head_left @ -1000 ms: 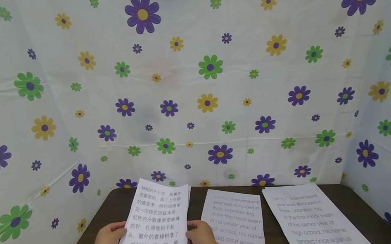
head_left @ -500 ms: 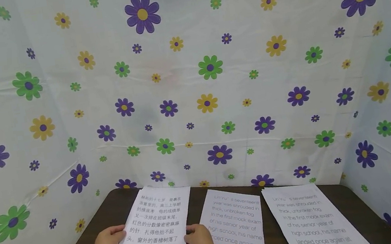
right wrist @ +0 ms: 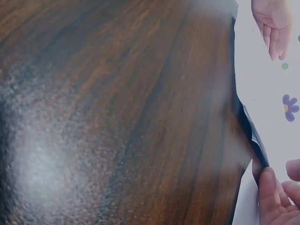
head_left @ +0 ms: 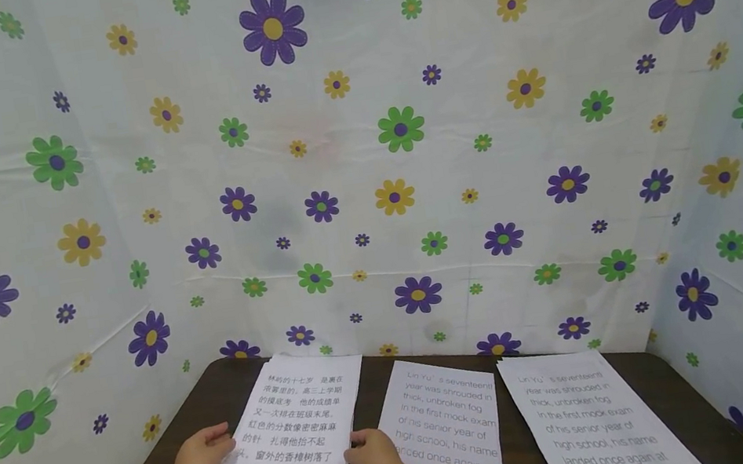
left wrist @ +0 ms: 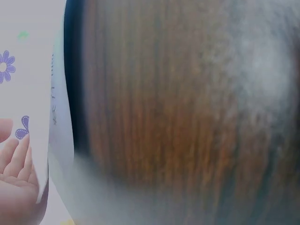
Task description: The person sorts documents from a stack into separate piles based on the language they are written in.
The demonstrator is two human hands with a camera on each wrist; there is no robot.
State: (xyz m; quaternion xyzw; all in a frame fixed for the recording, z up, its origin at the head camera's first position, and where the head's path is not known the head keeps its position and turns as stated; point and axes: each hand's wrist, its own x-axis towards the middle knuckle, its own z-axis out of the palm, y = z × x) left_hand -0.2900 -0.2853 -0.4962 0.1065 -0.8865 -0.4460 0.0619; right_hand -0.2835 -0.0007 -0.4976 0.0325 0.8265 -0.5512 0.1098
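A thick stack of white paper [head_left: 289, 457] printed with Chinese characters lies on the dark table, its edges slightly uneven. At its left edge hovers or rests my left hand [head_left: 200, 458], its fingers loosely extended; contact is hard to tell. My right hand [head_left: 375, 457] touches the right edge of the stack with bent fingers. In the right wrist view, the fingertips [right wrist: 268, 180] meet the paper edge and the thumb stands apart above it. The left wrist view catches my left hand [left wrist: 16, 183] only at its border, with the thumb off the fingers.
Beside the right hand lies a stack of sheets printed in English [head_left: 448, 419], partly under that hand. Another English stack [head_left: 582, 408] sits farther right. Dark wooden table [head_left: 172, 434] stretches around them, with a flower-patterned white curtain [head_left: 337, 189] on three sides.
The top sheets of the Chinese stack, raised a second ago, have come down flat. The stack's near end has shifted left, with both hands moving slightly left and down.
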